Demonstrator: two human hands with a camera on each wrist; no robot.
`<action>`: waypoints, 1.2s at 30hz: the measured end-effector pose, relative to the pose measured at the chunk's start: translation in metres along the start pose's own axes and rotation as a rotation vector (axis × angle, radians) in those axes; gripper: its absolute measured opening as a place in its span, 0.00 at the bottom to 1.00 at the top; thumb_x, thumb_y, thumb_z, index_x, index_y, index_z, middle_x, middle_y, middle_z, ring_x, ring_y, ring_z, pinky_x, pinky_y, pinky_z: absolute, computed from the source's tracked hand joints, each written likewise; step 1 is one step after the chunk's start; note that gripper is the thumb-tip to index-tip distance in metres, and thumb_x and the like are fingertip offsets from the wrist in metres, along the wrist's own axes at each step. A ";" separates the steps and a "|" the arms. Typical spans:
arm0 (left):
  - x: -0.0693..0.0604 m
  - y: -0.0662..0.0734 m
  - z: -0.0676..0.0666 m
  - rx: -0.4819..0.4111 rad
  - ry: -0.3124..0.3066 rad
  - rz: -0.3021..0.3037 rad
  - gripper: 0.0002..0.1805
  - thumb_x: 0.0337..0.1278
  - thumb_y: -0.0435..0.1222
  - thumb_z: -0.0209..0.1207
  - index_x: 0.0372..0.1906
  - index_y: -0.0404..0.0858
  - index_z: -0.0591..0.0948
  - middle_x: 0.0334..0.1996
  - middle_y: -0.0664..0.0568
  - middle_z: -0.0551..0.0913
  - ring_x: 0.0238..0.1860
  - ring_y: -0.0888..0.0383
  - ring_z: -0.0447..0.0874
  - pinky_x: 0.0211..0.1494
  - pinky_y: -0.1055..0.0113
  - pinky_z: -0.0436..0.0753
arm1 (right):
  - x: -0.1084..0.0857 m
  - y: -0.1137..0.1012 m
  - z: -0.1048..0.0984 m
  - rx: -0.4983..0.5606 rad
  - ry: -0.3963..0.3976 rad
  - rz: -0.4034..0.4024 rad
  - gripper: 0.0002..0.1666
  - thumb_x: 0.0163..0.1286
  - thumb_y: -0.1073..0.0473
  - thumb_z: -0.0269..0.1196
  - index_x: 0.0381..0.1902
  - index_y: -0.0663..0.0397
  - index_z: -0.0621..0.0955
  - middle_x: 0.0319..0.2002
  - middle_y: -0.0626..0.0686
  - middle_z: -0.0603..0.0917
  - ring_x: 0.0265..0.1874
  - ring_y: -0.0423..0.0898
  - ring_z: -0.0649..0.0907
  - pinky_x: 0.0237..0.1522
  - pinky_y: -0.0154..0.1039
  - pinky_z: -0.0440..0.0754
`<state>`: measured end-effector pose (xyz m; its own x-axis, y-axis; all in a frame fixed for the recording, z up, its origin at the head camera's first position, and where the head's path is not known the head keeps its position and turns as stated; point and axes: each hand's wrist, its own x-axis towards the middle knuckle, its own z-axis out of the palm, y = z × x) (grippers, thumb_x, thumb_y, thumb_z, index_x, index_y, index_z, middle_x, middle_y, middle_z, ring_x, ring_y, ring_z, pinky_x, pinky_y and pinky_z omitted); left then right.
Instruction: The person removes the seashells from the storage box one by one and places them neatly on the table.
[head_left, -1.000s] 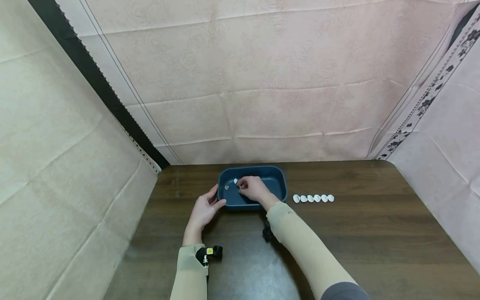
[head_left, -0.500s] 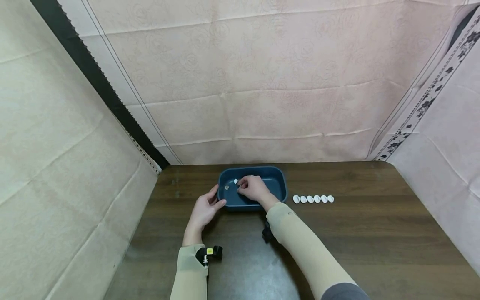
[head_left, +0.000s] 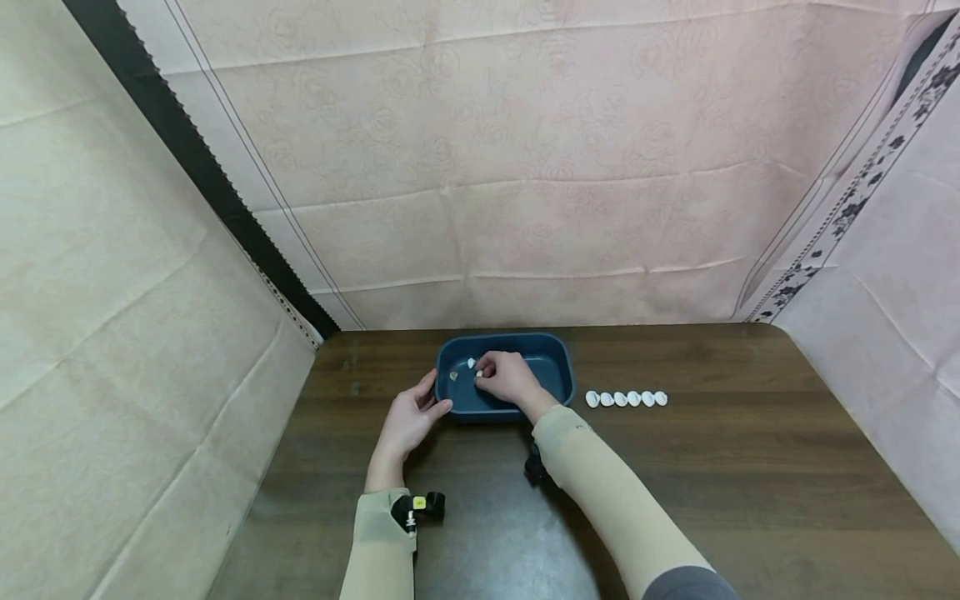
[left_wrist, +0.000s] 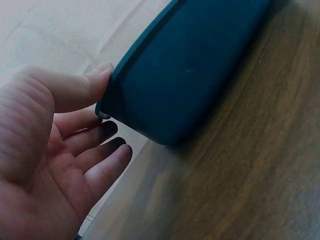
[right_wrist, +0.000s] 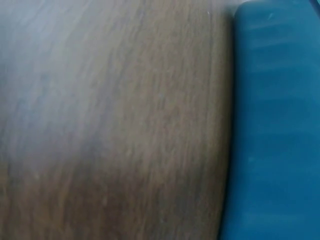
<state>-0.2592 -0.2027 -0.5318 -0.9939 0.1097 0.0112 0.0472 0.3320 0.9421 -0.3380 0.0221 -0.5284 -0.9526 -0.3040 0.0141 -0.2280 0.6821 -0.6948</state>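
Note:
A blue rectangular tray (head_left: 558, 410) sits near the table's far edge. My left hand (head_left: 402, 427) holds its front left corner; in the left wrist view the thumb (left_wrist: 82, 91) lies against the rim and the other fingers spread behind the corner. Inside the tray, my right hand (head_left: 508, 377) has its fingertips bent together at a small white shell (head_left: 479, 374). Another white shell (head_left: 471, 363) and a tan piece (head_left: 453, 376) lie to its left in the tray. The right wrist view shows only table and tray wall (right_wrist: 275, 125), not the hand.
Several white shells (head_left: 627, 398) stand in a straight row on the wooden table (head_left: 750, 450), to the right of the tray. Pale cloth hangings (head_left: 525, 167) close in the back and both sides.
Both hands stay nearly in place. At the right fingertips the small white shell shows a little more plainly now; the tray and the row of shells have not moved.

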 end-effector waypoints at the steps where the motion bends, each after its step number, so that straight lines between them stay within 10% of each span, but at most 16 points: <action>1: 0.000 0.000 0.000 0.001 0.003 0.001 0.37 0.73 0.33 0.67 0.82 0.36 0.67 0.80 0.42 0.67 0.76 0.44 0.71 0.74 0.52 0.73 | 0.000 0.000 0.000 0.000 0.001 0.001 0.11 0.74 0.54 0.72 0.50 0.51 0.88 0.39 0.47 0.85 0.39 0.46 0.82 0.50 0.45 0.85; 20: -0.001 0.003 -0.001 0.020 0.003 -0.014 0.37 0.73 0.34 0.67 0.82 0.37 0.67 0.80 0.43 0.68 0.76 0.45 0.71 0.74 0.52 0.74 | -0.003 0.003 -0.012 0.079 0.027 -0.040 0.13 0.75 0.53 0.72 0.52 0.53 0.89 0.42 0.47 0.88 0.41 0.44 0.84 0.50 0.44 0.88; 36: -0.001 0.003 0.000 0.046 0.001 -0.004 0.38 0.73 0.33 0.67 0.82 0.37 0.66 0.81 0.42 0.66 0.77 0.43 0.70 0.76 0.49 0.72 | -0.062 0.038 -0.091 0.212 0.170 -0.217 0.14 0.74 0.54 0.73 0.55 0.48 0.89 0.43 0.46 0.90 0.41 0.45 0.87 0.46 0.41 0.88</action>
<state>-0.2579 -0.2021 -0.5284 -0.9942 0.1072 0.0081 0.0481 0.3754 0.9256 -0.3057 0.1276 -0.4904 -0.9103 -0.2999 0.2853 -0.3994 0.4551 -0.7958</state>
